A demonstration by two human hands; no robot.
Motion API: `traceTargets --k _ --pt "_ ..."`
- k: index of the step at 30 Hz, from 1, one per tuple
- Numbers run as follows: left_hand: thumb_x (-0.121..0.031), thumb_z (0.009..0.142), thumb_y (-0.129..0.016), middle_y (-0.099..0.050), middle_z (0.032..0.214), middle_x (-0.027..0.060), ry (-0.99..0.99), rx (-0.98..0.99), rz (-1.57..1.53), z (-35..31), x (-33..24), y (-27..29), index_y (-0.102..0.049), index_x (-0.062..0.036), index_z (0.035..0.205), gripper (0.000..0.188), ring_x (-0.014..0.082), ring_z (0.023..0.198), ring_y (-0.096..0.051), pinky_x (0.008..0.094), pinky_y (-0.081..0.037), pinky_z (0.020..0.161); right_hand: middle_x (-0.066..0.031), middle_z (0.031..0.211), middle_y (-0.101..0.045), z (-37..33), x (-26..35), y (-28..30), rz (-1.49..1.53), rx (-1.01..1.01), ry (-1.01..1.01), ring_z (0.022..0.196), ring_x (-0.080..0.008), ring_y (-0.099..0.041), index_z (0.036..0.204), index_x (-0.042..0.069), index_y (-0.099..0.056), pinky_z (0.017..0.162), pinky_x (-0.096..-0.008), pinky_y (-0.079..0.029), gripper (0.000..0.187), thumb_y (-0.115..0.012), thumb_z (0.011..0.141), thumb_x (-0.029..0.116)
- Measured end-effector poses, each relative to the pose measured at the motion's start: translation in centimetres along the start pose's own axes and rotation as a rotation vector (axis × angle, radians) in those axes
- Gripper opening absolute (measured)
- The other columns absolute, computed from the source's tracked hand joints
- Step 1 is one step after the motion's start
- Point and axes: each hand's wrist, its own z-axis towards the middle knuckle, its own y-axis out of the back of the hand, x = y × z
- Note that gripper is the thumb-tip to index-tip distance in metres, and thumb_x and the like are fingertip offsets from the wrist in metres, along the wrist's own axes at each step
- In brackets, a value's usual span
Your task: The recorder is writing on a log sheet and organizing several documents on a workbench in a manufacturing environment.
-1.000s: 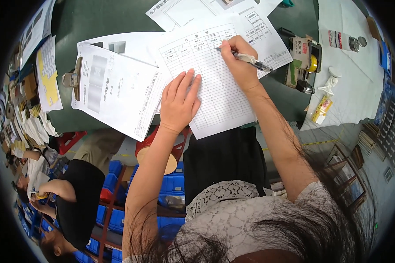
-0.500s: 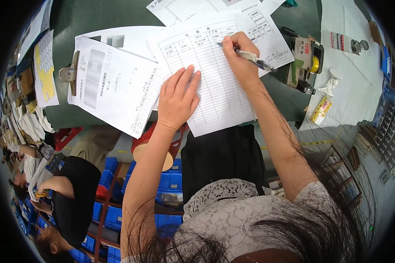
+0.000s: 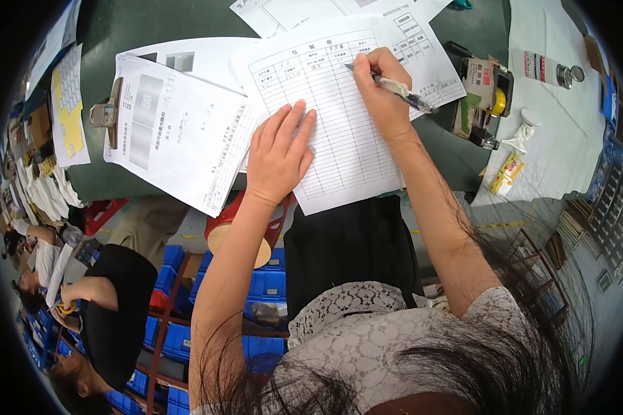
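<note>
A pen (image 3: pixel 403 90) is gripped in my right hand (image 3: pixel 382 97), its tip at the upper rows of a printed form (image 3: pixel 339 152) with a ruled table. A few handwritten marks show in the form's top rows. My left hand (image 3: pixel 280 152) lies flat on the form's left side, fingers stretched out and holding nothing. Just left of that hand, a clipboard's metal clip (image 3: pixel 104 115) holds a stack of printed and handwritten sheets (image 3: pixel 180 138). More printed sheets (image 3: pixel 422 55) lie partly under the form.
A tape dispenser (image 3: pixel 481 97) stands right of the papers on the dark green table (image 3: pixel 152 21). Beyond it are a bottle (image 3: pixel 543 68) and a yellow packet (image 3: pixel 507 173) on a white sheet. Below left are a red stool (image 3: pixel 277 225), blue bins (image 3: pixel 266 287) and other people (image 3: pixel 111 311).
The pen tip has shifted slightly to the right on the form, and its back end has swung a little. My left hand stays in nearly the same place.
</note>
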Motion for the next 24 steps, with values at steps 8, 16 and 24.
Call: traceTargets --k 8,16,24 --pt "-0.011 0.072 -0.058 -0.048 0.130 0.0044 0.001 -0.001 -0.001 0.0 0.0 0.1 -0.057 -0.0111 0.119 0.046 0.0206 0.117 -0.046 0.0345 -0.039 0.093 0.0004 0.065 -0.054 0.0 0.1 0.1 -0.033 0.005 -0.004 0.057 -0.0045 -0.042 0.075 0.002 -0.054 0.052 -0.0216 -0.038 0.015 -0.058 0.086 0.012" --pt "-0.010 0.072 -0.058 -0.049 0.129 0.0045 0.009 -0.003 -0.012 0.1 -0.2 0.1 -0.056 -0.0111 0.118 0.046 0.0206 0.116 -0.046 0.0339 -0.040 0.093 -0.0002 0.061 -0.053 0.2 0.0 1.0 0.056 -0.066 -0.018 0.055 -0.0063 -0.045 0.072 0.002 -0.052 0.051 -0.0233 -0.039 0.018 -0.059 0.085 0.012" --pt "-0.008 0.072 -0.057 -0.048 0.129 0.0046 0.005 -0.004 -0.004 0.1 -0.1 0.1 -0.056 -0.0113 0.119 0.048 0.0215 0.116 -0.046 0.0339 -0.039 0.092 -0.0008 0.059 -0.052 0.9 -1.4 1.9 0.001 -0.082 0.039 0.053 -0.0070 -0.045 0.071 0.003 -0.052 0.049 -0.0235 -0.039 0.018 -0.061 0.083 0.012"
